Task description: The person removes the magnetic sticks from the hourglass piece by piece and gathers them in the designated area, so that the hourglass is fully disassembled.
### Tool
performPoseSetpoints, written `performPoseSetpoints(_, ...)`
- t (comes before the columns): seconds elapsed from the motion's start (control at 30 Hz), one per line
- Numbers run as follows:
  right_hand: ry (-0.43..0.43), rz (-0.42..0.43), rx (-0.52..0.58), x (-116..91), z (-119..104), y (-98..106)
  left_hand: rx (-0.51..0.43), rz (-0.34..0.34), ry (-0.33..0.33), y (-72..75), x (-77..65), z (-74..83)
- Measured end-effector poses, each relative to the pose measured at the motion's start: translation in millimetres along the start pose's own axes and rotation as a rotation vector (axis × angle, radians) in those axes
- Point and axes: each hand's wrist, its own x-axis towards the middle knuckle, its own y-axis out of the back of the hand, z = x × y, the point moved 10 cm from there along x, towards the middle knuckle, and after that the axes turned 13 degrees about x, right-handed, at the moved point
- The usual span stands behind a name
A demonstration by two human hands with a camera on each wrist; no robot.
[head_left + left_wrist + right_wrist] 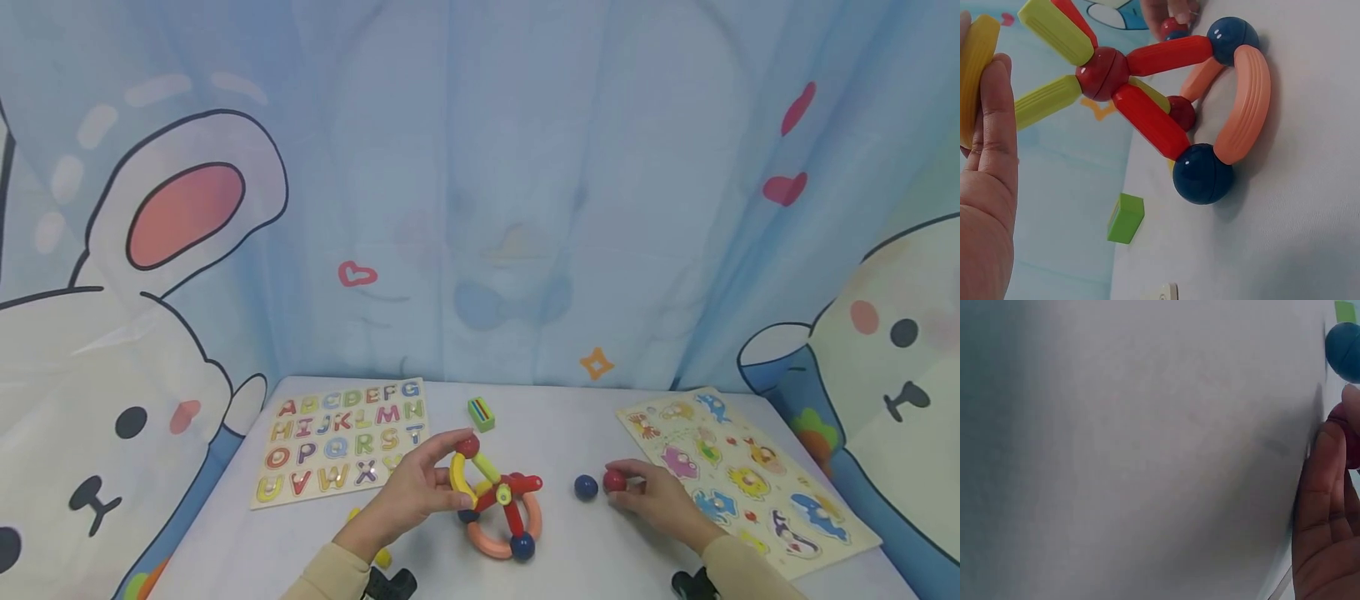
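Note:
My left hand [420, 490] holds a yellow curved stick [459, 477] of a magnetic stick-and-ball build. The build stands on the table, with red sticks [1169, 55], lime-green sticks [1054, 34], orange curved sticks [1246, 103], and red and blue balls [1204, 174]. At its upper left sits a red ball [467, 447], close to my left fingers. Right of the build, my right hand [663, 502] pinches a loose red ball [614, 481] between thumb and fingers, low over the table. Just left of it lies a loose blue ball [586, 487].
A wooden alphabet puzzle board [315, 492] lies at the left, an animal puzzle board [750, 433] at the right. Behind the build sits a small green block [482, 414] with a striped face. Yellow pieces [382, 557] lie partly under my left wrist. A cartoon curtain [510, 167] hangs behind.

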Motion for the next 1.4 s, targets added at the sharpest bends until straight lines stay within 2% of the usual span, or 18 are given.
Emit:
performPoseSetpoints(0.53, -0.005, -0.001, -0.013, 2.0, 1.9, -2.5, -0.016, -0.013, 0.002, 0.4, -1.8, -1.8)
performPoseSetpoints(0.77, -0.02, 0.003, -0.011, 0.5, 1.9, -3.3, 0.029, 0.005, 0.045, 3.2, -3.3, -5.6)
performPoseSetpoints(1.13, -0.007, 0.011, -0.034, 0.7, 3.5, 0.7, 0.041, 0.007, 0.045, 4.4, -3.4, -6.3)
performPoseSetpoints(1.27, 0.02, 0.019, -0.063, -2.4, -0.9, 5.0, 0.049, 0.006, 0.043, 5.0, -3.1, -6.6)
performPoseSetpoints(1.4, 0.062, 0.02, -0.084, -8.3, -15.1, 12.5, 0.051, -0.004, 0.034, 4.6, -2.7, -6.3)
